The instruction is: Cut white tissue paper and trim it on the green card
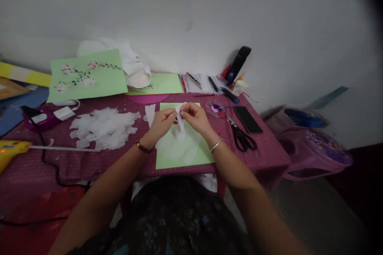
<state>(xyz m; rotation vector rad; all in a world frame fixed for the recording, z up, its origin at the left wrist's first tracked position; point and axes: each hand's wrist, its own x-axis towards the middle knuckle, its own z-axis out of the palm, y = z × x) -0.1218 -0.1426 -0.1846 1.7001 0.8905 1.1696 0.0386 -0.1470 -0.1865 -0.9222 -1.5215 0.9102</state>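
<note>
Between my two hands is a thin strip of white tissue paper (180, 130), held up over a green sheet (163, 162). My left hand (162, 123) pinches it from the left and my right hand (196, 117) pinches its top from the right. Larger pale tissue pieces (179, 151) lie on the green sheet under my hands. Just left of the sheet rests another white paper piece (150, 113). Further left spreads a heap of small white tissue pieces (104, 128).
Black-handled scissors (243, 138) and a phone (247, 119) lie right of the sheet, near a paint palette (214, 107). At left are a yellow glue gun (13, 152), a purple power strip (43, 118) and a black cord. A flower picture (89, 75) leans behind. Pink stools (314, 151) stand right.
</note>
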